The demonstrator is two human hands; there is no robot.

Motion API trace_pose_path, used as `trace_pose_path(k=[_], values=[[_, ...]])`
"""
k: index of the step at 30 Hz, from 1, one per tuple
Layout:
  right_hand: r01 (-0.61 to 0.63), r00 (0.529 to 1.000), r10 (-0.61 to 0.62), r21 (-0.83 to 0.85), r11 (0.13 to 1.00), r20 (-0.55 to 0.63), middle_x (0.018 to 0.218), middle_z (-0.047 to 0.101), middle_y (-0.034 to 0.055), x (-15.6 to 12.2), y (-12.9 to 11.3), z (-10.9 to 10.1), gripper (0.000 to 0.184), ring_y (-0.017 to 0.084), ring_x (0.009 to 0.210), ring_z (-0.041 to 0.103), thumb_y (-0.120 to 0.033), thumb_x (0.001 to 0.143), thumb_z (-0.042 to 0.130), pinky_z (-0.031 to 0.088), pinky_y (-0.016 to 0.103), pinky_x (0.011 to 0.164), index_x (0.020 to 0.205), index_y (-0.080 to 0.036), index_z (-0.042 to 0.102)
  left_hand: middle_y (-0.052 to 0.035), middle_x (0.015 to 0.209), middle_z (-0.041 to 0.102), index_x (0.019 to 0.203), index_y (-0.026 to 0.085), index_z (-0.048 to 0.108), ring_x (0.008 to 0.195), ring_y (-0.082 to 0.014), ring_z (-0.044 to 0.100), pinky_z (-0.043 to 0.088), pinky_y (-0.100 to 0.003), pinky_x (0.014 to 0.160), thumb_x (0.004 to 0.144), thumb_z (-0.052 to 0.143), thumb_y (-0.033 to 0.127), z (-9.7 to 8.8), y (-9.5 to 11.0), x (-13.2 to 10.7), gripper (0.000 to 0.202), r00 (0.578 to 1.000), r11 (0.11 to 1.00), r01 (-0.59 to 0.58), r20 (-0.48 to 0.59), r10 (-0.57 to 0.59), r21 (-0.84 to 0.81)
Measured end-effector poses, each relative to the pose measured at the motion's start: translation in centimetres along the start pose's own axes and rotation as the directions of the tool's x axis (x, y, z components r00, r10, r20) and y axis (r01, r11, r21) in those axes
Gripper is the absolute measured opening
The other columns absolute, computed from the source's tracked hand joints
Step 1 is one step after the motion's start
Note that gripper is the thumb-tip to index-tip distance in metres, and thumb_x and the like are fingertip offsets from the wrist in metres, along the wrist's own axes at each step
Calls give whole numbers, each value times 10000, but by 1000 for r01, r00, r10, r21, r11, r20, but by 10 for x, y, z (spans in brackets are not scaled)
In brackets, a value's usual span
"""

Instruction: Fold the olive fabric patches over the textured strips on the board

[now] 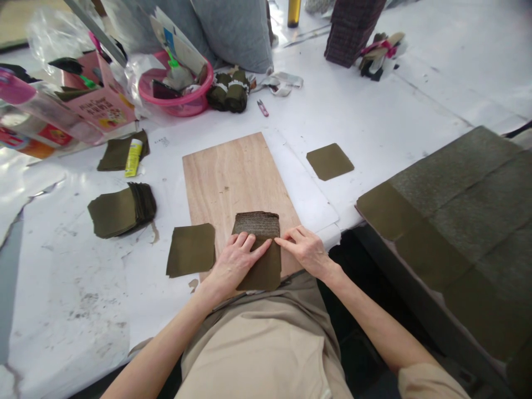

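Observation:
An olive-green fabric piece (268, 271) lies on a wooden board (233, 177) at the table edge in front of me. Its far end shows a grey, speckled, folded-looking band (257, 223). My left hand (233, 263) rests over the piece, fingers laid along the band's near edge and thumb stretched to the right. With thumb and forefinger together, my right hand (306, 250) pinches the piece's right edge where the band ends. To the left, a small stack of olive fabric squares (191, 249) partly overlaps the board.
A thicker fabric stack (114, 210) and a yellow glue tube (133, 158) on more squares lie left. One square (330, 162) lies right. Behind are a pink basket (178, 105), thread snips (262, 108) and a dark stack (351, 30). Large olive sheets (461, 210) cover the right side.

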State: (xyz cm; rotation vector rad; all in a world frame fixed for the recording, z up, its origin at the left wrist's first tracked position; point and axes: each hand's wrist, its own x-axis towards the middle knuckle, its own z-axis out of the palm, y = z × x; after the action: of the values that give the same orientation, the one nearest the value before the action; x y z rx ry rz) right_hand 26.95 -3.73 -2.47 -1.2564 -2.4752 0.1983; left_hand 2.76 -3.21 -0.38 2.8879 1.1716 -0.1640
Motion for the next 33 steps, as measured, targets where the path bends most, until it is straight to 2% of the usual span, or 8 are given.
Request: trace_pose_path(k=[5, 8, 11, 16, 20, 24, 27, 33], values=[[-58, 998, 58, 15, 998, -1, 997, 624, 53, -1, -3, 2, 295, 169, 940, 520, -208, 957, 515, 428, 279, 807, 1210, -284, 645, -111, 1082, 527, 1420, 271, 401, 1010, -268, 489, 427, -417, 898, 897, 494, 139, 0, 0, 0, 547, 1000, 1000, -3, -21, 3, -6], [-33, 999, 34, -28, 999, 19, 1058, 616, 52, 0, -5, 5, 361, 180, 978, 509, -202, 951, 525, 416, 299, 813, 1279, -337, 592, -117, 1091, 536, 1402, 241, 427, 1008, -269, 499, 439, -412, 895, 896, 504, 148, 0, 1, -1, 520, 999, 1000, 3, -36, -4, -14], [-17, 999, 20, -64, 998, 41, 1107, 611, 56, 0, -6, 5, 375, 194, 1002, 499, -200, 937, 548, 408, 320, 814, 1282, -341, 589, -127, 1126, 545, 1357, 186, 479, 1043, -269, 505, 445, -401, 915, 892, 508, 135, 4, 0, -5, 468, 997, 999, 33, -67, -36, -40], [-92, 995, 94, -43, 995, 26, 1111, 605, 57, -6, -9, 6, 355, 189, 1001, 502, -167, 926, 557, 416, 316, 824, 1235, -326, 625, -130, 1179, 567, 1297, 147, 531, 1138, -272, 490, 429, -396, 964, 893, 496, 102, 14, -3, -19, 408, 983, 992, 110, -141, -118, -60], [-164, 986, 164, 5, 987, -18, 1099, 606, 56, -12, -13, 6, 331, 183, 1016, 509, -154, 940, 526, 429, 311, 855, 1207, -312, 642, -112, 1122, 602, 1214, 146, 583, 1062, -251, 532, 424, -385, 934, 912, 498, 126, 16, -7, -32, 315, 949, 974, 217, -219, -225, -61], [-260, 963, 263, 56, 964, -61, 1011, 620, 47, -11, -18, 3, 244, 176, 948, 527, -152, 933, 528, 450, 296, 826, 1066, -266, 697, -62, 904, 622, 962, 174, 646, 882, -222, 552, 423, -359, 816, 939, 505, 228, 12, -10, -40, 153, 885, 933, 344, -298, -359, -100], [-301, 947, 309, 92, 949, -84, 962, 622, 47, -1, -27, 1, 210, 177, 922, 537, -146, 930, 526, 459, 298, 819, 1030, -230, 691, -55, 852, 602, 829, 185, 611, 855, -214, 541, 402, -351, 786, 955, 477, 259, 9, -9, -42, 198, 858, 904, 394, -286, -427, -167], [-253, 967, 252, 54, 966, 18, 977, 620, 61, 27, -48, 3, 143, 210, 943, 540, -211, 890, 614, 461, 339, 792, 1032, -219, 635, -49, 837, 574, 794, 187, 554, 830, -207, 517, 388, -343, 766, 967, 452, 267, 8, -6, -38, 216, 874, 898, 379, -233, -426, -222]])
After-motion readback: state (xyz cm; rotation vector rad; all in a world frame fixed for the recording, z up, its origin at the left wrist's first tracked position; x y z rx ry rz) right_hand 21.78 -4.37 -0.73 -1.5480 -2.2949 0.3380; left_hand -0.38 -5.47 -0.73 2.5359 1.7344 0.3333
